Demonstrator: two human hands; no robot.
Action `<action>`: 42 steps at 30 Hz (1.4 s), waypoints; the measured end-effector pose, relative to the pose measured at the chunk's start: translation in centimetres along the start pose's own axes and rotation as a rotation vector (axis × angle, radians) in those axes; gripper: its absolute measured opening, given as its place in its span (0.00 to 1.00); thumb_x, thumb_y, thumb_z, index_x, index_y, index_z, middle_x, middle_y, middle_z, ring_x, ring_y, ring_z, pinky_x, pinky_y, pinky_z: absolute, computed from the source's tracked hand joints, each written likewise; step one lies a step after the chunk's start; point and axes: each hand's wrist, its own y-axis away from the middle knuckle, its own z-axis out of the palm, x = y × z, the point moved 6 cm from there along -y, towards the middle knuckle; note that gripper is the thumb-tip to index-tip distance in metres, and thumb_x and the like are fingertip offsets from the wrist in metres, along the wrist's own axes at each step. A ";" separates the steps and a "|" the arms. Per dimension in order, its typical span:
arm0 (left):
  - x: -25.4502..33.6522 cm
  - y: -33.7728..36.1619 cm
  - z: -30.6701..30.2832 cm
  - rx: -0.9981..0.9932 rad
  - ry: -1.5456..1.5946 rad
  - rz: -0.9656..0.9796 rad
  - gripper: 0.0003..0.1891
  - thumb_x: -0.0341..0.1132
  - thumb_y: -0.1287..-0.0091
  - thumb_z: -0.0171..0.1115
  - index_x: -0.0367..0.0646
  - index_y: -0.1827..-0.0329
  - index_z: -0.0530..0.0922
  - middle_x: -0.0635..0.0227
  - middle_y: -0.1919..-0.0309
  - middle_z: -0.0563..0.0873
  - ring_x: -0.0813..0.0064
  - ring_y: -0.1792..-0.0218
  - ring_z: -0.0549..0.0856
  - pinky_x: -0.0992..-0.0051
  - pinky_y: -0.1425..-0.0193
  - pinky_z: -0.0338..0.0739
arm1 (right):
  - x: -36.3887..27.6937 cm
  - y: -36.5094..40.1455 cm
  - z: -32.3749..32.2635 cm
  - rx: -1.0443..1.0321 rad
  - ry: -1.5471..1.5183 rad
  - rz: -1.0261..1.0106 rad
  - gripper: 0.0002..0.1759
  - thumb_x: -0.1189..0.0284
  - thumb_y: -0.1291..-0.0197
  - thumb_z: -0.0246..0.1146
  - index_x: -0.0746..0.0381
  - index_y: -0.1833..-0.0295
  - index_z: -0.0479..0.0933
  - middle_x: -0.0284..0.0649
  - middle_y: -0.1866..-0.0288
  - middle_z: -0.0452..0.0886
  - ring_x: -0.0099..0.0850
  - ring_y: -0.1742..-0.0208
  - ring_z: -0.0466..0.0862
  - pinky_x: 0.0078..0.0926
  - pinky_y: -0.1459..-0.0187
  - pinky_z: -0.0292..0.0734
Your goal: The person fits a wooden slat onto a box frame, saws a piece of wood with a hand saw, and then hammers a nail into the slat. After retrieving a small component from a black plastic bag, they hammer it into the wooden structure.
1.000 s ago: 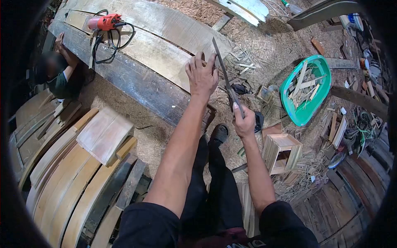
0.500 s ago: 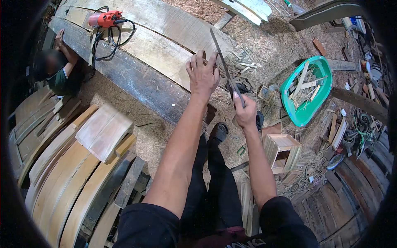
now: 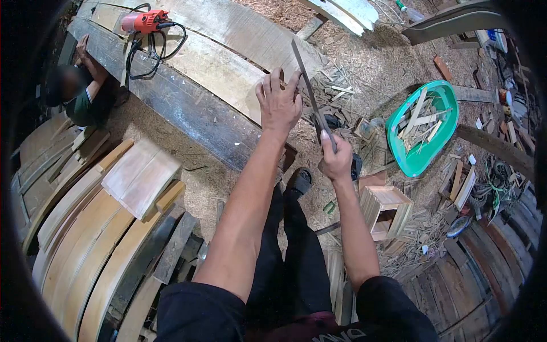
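My right hand [image 3: 336,157] is closed round the handle end of a machete-like tool [image 3: 308,85] with a long, narrow, dark blade. The handle is hidden in my fist, and the blade points up and away past my left hand. My left hand [image 3: 279,102] has its fingers apart and bent, over the near end of a pale wooden plank [image 3: 222,68]. What lies under these fingertips is hard to make out. The blade passes just right of those fingers.
A red power tool [image 3: 145,21] with a coiled black cord lies on the planks. At left a person [image 3: 85,91] crouches by the dark board [image 3: 171,105]. A green tub [image 3: 419,168] of wood scraps, a wooden box [image 3: 387,211] and stacked curved boards [image 3: 85,251] stand around.
Both hands and the blade keep nearly the same place. The view has shifted slightly, so the green tub and wooden box appear a little lower.
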 end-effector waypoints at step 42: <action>-0.2 0.0 0.4 0.018 -0.040 -0.008 0.27 0.38 0.38 0.58 0.42 0.34 0.72 0.54 0.34 0.69 0.53 0.34 0.67 0.49 0.28 0.55 | 3.4 2.1 0.4 0.007 0.012 -0.006 0.22 0.61 0.30 0.61 0.65 0.74 0.73 0.36 0.84 0.66 0.22 0.79 0.65 0.29 0.76 0.63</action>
